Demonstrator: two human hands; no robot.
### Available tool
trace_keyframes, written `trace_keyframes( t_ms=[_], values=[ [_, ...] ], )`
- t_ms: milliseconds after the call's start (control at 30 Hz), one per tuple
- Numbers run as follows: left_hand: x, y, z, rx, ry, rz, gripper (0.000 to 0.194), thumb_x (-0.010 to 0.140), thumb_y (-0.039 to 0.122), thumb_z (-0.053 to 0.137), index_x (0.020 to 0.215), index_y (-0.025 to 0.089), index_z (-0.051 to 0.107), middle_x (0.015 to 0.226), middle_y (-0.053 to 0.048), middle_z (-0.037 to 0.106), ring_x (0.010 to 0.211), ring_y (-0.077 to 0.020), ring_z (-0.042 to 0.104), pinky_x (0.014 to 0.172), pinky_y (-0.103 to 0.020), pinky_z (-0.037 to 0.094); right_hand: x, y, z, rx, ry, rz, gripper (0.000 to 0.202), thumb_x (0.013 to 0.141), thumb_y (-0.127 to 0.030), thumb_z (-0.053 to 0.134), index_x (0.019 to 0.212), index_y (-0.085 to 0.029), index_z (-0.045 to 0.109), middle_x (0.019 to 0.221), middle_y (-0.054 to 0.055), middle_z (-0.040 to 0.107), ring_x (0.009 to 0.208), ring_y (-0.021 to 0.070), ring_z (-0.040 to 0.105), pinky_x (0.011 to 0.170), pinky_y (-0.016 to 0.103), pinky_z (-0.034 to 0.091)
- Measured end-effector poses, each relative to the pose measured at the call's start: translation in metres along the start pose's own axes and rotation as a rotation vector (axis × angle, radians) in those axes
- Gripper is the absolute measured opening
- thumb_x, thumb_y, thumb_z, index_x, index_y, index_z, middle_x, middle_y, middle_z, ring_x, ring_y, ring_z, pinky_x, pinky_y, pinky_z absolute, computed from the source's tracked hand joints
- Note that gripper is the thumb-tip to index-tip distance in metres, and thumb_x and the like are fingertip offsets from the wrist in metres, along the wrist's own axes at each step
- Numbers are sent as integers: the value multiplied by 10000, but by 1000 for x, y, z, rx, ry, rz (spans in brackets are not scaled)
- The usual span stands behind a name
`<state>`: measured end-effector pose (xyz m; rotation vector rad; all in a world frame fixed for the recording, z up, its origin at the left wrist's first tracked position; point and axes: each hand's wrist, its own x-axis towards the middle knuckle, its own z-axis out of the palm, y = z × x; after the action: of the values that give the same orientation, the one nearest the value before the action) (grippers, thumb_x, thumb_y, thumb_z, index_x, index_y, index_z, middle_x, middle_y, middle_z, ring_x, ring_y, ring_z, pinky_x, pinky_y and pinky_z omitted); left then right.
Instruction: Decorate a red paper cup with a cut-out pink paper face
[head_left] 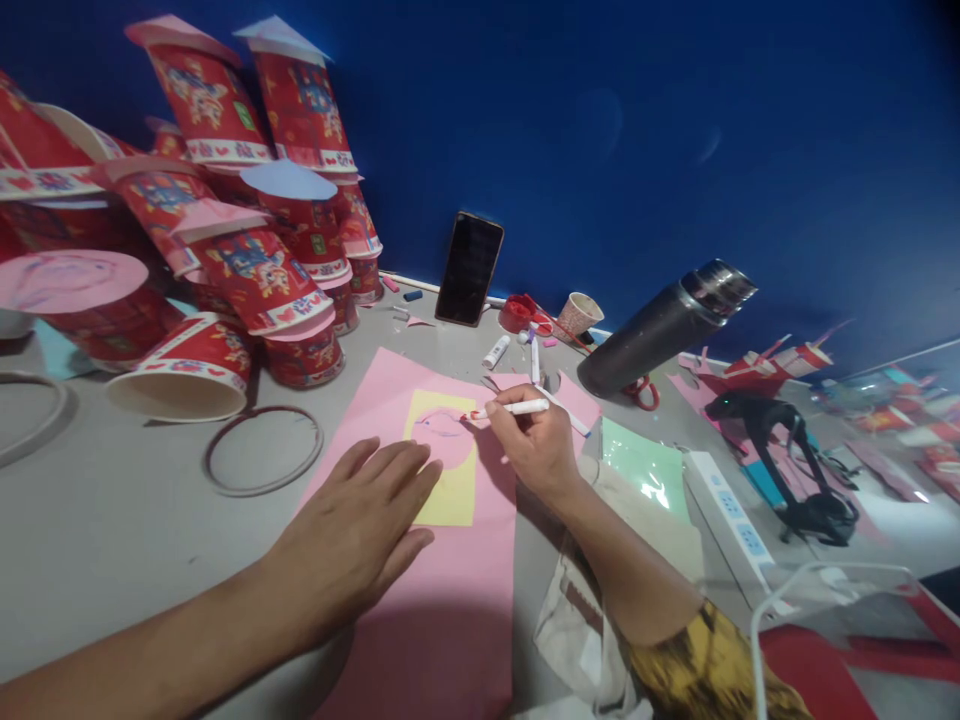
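My right hand (536, 440) is closed round a white marker (525, 407), whose red tip is at the right edge of a round pink paper (450, 455). Purple and blue lines are drawn on that paper. It lies on a yellow sheet (454, 505), which rests on a large pink sheet (465, 610). My left hand (360, 520) lies flat, fingers spread, over the left side of the yellow and pink sheets, with its fingertips at the round paper's lower left.
Stacked red paper cups (262, 270) fill the left back. A phone (470, 268) leans against the blue wall. A dark bottle (660, 330), green sheet (645, 465) and power strip (731, 520) are on the right. Rings (262, 492) lie left.
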<state>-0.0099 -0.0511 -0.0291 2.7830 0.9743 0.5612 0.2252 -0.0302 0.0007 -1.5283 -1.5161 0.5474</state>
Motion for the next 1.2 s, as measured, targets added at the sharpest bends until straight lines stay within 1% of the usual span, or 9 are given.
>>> trace_keyframes(
  t_ms=[200, 333, 433, 533, 667, 767, 900, 1033, 1200],
  values=[
    [1, 0, -2, 3, -7, 15, 373, 994, 266, 561, 1354, 177, 609, 1373, -148, 661, 1281, -337, 569, 1145, -549, 360, 1, -2, 5, 0, -53, -27, 205, 903, -413, 673, 858, -216, 706, 635, -23, 670, 547, 145, 601, 546, 248, 457],
    [1, 0, -3, -3, -20, 16, 374, 1000, 265, 554, 1361, 179, 602, 1370, -151, 660, 1277, -339, 568, 1133, -550, 365, 2, 0, 4, -25, -80, -21, 206, 905, -414, 674, 843, -220, 705, 626, -27, 663, 552, 145, 593, 553, 249, 444],
    [1, 0, -2, -6, -13, 10, 382, 995, 262, 563, 1371, 197, 595, 1377, -142, 655, 1290, -334, 559, 1146, -543, 354, 2, 1, 1, -30, -47, -20, 193, 906, -392, 657, 824, -220, 687, 613, -31, 646, 548, 146, 586, 553, 250, 441],
    [0, -1, 0, -7, -10, 13, 391, 996, 260, 558, 1381, 196, 589, 1380, -143, 650, 1294, -337, 554, 1144, -549, 348, 2, 1, 0, 6, -20, -27, 195, 910, -397, 654, 845, -216, 688, 624, -32, 650, 541, 141, 578, 560, 252, 443],
    [1, -1, 0, -9, -18, 18, 411, 996, 278, 560, 1397, 189, 581, 1372, -147, 653, 1287, -342, 557, 1135, -560, 358, 3, 0, 4, 23, -73, -42, 214, 903, -420, 683, 861, -211, 707, 638, -32, 665, 528, 128, 561, 565, 249, 437],
    [0, -1, -1, -11, -29, 16, 411, 1002, 282, 559, 1402, 185, 576, 1381, -148, 650, 1294, -338, 550, 1146, -563, 353, 3, 0, 5, 3, -100, -45, 194, 909, -396, 671, 851, -214, 704, 630, -32, 666, 532, 128, 569, 562, 245, 433],
    [0, -1, -1, 1, -19, 13, 400, 1006, 279, 553, 1396, 196, 577, 1389, -145, 649, 1298, -331, 550, 1155, -548, 346, 2, 2, -2, -49, -49, -7, 173, 896, -370, 656, 818, -218, 684, 624, -24, 670, 546, 145, 594, 549, 248, 449],
    [0, -1, -1, 8, -11, 14, 393, 1003, 285, 561, 1387, 203, 584, 1384, -135, 658, 1297, -320, 559, 1148, -520, 352, 2, 2, -7, -47, -18, 26, 191, 899, -385, 648, 818, -216, 684, 643, -14, 689, 537, 147, 595, 533, 250, 456],
    [-1, -3, 2, 13, -9, 26, 411, 1013, 303, 547, 1406, 185, 575, 1389, -150, 650, 1302, -336, 554, 1140, -543, 346, 2, 2, -5, -45, -50, -12, 193, 894, -397, 651, 832, -217, 686, 613, -31, 651, 530, 138, 572, 534, 245, 442]
  ],
)
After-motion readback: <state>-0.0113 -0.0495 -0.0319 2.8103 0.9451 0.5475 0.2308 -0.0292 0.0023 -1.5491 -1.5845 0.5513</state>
